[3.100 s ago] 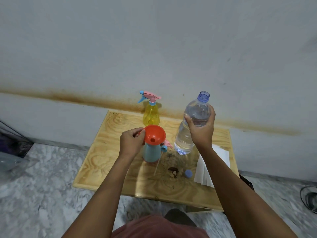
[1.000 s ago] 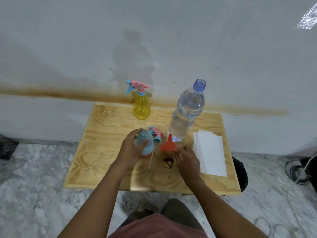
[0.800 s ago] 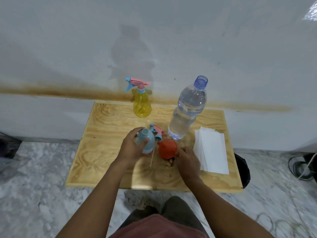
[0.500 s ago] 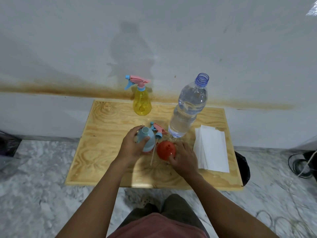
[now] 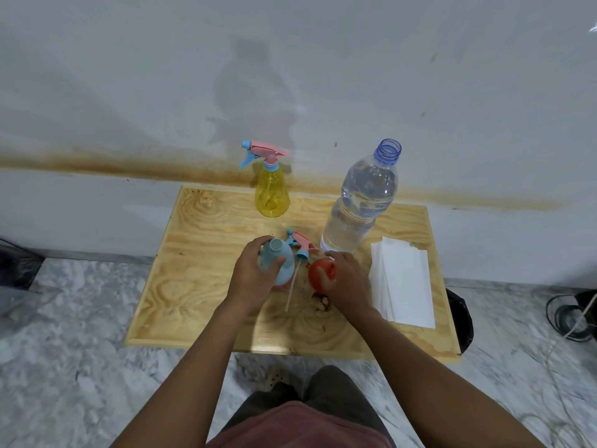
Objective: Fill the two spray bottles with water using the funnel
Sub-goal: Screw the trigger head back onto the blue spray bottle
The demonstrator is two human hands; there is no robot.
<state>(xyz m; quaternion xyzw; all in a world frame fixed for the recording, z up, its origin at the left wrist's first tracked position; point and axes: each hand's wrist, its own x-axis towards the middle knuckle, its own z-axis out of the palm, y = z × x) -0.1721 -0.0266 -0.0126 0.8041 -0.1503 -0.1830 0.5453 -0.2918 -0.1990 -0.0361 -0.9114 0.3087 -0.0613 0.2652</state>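
A light blue spray bottle (image 5: 280,258) stands uncapped on the wooden table (image 5: 200,273); my left hand (image 5: 253,279) grips its body. Its pink and blue spray head (image 5: 301,245) with a white tube lies just to the right of it. My right hand (image 5: 347,279) holds the orange funnel (image 5: 318,274), tipped on its side on the table. A yellow spray bottle (image 5: 271,194) with its pink trigger head on stands at the back. An open clear water bottle (image 5: 363,202) stands back right.
White paper towels (image 5: 402,282) lie at the table's right side. A dark knot or stain (image 5: 321,303) marks the wood near my right hand. A wall runs right behind the table. A black bag (image 5: 462,318) sits under the right edge, cables (image 5: 571,318) on the floor.
The water bottle was set down and the funnel taken off the blue bottle. My right hand has laid the funnel on its side and closed over it. My left hand stays on the blue bottle.
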